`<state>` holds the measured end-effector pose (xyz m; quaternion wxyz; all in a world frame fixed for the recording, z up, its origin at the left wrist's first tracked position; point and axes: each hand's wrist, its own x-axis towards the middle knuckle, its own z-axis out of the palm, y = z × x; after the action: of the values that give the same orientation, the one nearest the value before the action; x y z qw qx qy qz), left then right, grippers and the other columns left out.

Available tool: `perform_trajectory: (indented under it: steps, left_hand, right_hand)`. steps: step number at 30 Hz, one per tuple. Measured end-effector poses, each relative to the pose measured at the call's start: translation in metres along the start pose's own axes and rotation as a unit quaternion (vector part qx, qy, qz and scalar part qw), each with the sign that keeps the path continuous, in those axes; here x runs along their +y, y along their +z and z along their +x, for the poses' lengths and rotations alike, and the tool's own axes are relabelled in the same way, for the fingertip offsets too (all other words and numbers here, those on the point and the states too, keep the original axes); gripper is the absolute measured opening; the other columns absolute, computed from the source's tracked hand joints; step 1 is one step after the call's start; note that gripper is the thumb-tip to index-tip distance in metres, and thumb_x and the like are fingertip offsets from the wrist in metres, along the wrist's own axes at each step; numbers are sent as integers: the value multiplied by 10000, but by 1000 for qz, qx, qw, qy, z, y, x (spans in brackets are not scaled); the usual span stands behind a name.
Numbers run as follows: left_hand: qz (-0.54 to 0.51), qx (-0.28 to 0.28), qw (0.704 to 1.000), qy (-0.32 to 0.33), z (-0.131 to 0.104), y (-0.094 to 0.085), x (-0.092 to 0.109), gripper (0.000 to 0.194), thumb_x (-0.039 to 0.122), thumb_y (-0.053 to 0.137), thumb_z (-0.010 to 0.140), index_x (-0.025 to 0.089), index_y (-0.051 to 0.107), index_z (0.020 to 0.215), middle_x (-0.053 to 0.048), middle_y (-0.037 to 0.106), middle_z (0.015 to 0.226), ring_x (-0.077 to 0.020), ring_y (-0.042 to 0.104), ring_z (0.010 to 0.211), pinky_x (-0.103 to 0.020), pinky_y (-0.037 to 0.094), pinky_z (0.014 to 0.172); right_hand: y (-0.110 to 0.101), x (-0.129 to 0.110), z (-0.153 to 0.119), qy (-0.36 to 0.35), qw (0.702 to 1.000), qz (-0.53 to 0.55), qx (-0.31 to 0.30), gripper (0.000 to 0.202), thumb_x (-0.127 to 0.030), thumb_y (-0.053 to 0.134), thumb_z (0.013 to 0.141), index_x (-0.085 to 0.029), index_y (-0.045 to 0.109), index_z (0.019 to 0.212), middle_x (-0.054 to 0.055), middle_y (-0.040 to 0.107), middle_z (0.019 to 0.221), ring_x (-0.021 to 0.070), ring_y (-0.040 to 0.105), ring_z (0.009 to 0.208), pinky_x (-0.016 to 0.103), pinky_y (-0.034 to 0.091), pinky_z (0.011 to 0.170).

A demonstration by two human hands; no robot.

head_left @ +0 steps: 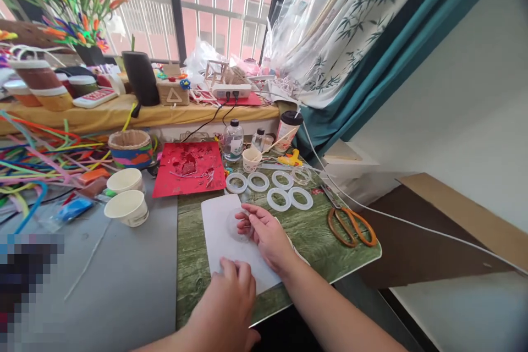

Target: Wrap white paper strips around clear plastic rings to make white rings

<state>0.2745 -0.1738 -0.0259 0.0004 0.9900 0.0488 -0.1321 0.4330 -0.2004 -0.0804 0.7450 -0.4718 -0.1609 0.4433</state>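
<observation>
Between the thumb and fingers of my right hand (266, 234) is a clear round disc (235, 226), thin and see-through. It is held over a white sheet of paper (216, 220), and its exact shape is hard to make out against the white. My left hand (226, 294) rests on the near left part of the sheet, fingers bent and thumb apart, with nothing seen in it. Just beyond the sheet, several translucent white rings (279, 199) lie flat on the green wood-patterned table (192, 264). Orange-handled scissors (350, 226) lie to the right.
A red sheet (190, 168) with dark residue lies behind the paper. Farther back stand a paper cup (252, 160) with a stick, clear bottles (234, 140), a lidded drink cup (287, 131) and a yellow glue gun (291, 158). Two cream cups (126, 208) stand left. A white cable (391, 221) crosses rightward.
</observation>
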Motion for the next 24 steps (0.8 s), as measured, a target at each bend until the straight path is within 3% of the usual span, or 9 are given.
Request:
perform_trajectory:
  steps: [1,3,5,8,11,14,24]
  left_hand:
    - [-49,-26,998,5,1,-16,-12,680,672,684,782,97,740,1141,-216,721,1087,-420,701,975,-507,608,715]
    - [-127,-15,991,-43,4,-41,-37,448,556,601,898,161,742,1057,-128,745,978,-334,720,869,-477,595,741]
    - [-148,87,980,-97,11,-52,-62,296,380,493,992,197,721,1035,-86,736,959,-271,710,875,-409,569,759]
    - [-152,256,946,-131,26,-38,-86,236,304,501,1004,200,703,938,-60,723,936,-222,675,877,-347,532,757]
    - [-148,356,922,-40,38,-13,-94,204,290,523,1011,225,715,1035,-57,737,1050,-212,649,965,-359,519,867]
    - [-162,380,911,20,42,0,-96,196,251,536,1010,233,712,1096,-57,739,1086,-194,644,987,-340,517,893]
    - [-185,366,912,11,39,1,-102,113,202,586,972,195,694,941,-59,744,975,-196,660,914,-327,520,835]
  right_hand:
    - [0,0,0,3,1000,10,-6,412,-404,801,790,-187,698,1124,80,765,1002,162,685,794,345,539,796]
    - [-1,-1,0,5,1000,29,-12,387,-351,782,784,-175,699,1119,86,765,999,162,687,789,348,536,800]
    - [-1,0,1,3,999,40,-17,377,-298,759,769,-165,692,1116,88,767,987,165,689,774,353,536,792]
    - [-2,0,0,-14,999,39,-33,383,-266,730,765,-167,669,1131,81,767,988,177,704,782,368,545,800]
    - [0,-1,-4,-39,997,13,-63,425,-314,723,813,-202,618,1210,58,757,978,184,712,750,393,569,789]
    - [1,0,-10,-65,993,-32,-92,486,-405,720,868,-238,566,1298,55,745,1014,185,709,719,419,591,770]
    - [5,7,-18,-101,979,-134,-117,476,-466,678,938,-265,582,1358,83,732,1133,199,708,891,442,563,906]
